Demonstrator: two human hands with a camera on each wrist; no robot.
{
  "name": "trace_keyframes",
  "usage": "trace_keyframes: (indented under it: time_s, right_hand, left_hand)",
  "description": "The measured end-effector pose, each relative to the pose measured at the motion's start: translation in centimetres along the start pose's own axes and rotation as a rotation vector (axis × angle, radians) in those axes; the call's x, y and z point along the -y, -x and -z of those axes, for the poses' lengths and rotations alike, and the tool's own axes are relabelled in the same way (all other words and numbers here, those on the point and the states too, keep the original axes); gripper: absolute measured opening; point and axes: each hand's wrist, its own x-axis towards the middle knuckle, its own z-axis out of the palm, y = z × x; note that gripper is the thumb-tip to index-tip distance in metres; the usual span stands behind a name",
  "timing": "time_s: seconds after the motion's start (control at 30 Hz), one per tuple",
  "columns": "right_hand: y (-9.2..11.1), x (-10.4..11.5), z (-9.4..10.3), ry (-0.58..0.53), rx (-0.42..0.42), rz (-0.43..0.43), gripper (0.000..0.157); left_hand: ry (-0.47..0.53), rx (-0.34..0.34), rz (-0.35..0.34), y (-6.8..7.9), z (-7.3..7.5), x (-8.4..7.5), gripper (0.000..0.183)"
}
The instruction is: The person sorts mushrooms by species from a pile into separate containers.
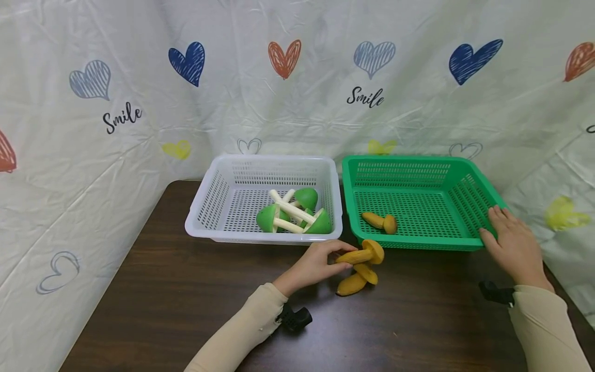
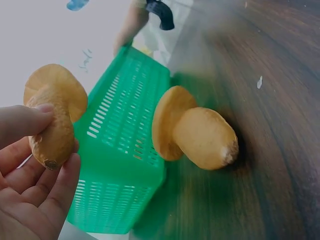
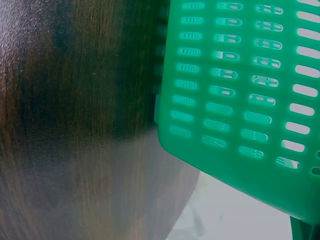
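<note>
My left hand (image 1: 316, 264) pinches a yellow-brown toy mushroom (image 2: 56, 115) by its stem, thumb on one side and fingers on the other. In the head view the held mushroom is just in front of the green basket (image 1: 418, 242). Below it, a second yellow-brown mushroom (image 2: 205, 137) lies on the table. Another mushroom (image 1: 381, 222) of that colour is inside the green basket, near its front left. My right hand (image 1: 516, 250) rests on that basket's front right rim, fingers extended; the right wrist view shows only the basket's side, not the hand.
A white basket (image 1: 260, 237) stands left of the green one, holding several mushrooms with green caps (image 1: 307, 198) and white stems. Both baskets sit at the back of the dark wooden table (image 1: 186, 310). Behind them hangs a white cloth (image 1: 316, 113) printed with hearts.
</note>
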Motion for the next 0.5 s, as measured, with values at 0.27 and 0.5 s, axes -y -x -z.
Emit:
trace_keyframes:
  time_s: [0.27,0.5]
  right_hand:
    - [-0.09,0.15,0.14,0.014,0.021,-0.006,0.057]
    - [-0.18,0.19,0.23,-0.001,0.036,0.004,0.057]
  left_hand:
    - [0.0,-0.001,-0.018,-0.12,0.1,-0.48,0.033]
    - [-0.018,-0.025,-0.037,-0.27,0.27,-0.94,0.033]
